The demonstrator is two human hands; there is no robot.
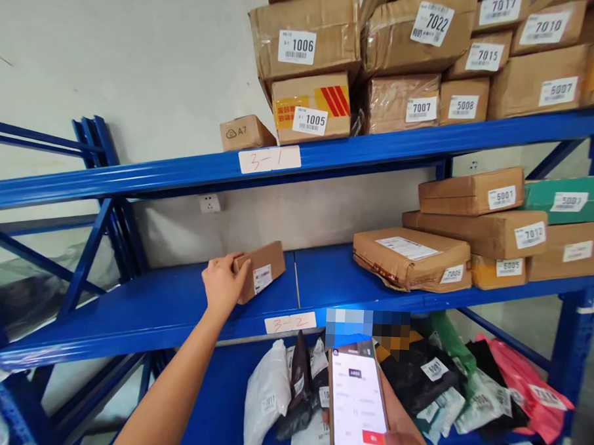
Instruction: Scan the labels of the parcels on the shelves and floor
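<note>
My left hand (224, 281) is closed on the left end of a small brown cardboard box (274, 259), with its fingers behind and the thumb in front. The box stands tilted at the blue middle shelf (170, 302), and a white label faces me. Lower down, my right hand (400, 437) grips a smartphone (358, 396). Its lit screen shows a white page with a red button, where my thumb rests. White and dark plastic parcels (268, 395) lie on the lower shelf behind the phone.
Several numbered cartons (400, 109) are stacked on the upper shelf beam (181, 171). A larger brown parcel (408, 253) and more boxes (478, 240) stand at the right of the middle shelf. Bagged parcels (526, 383) fill the lower right. Blue uprights (86, 253) bound the left.
</note>
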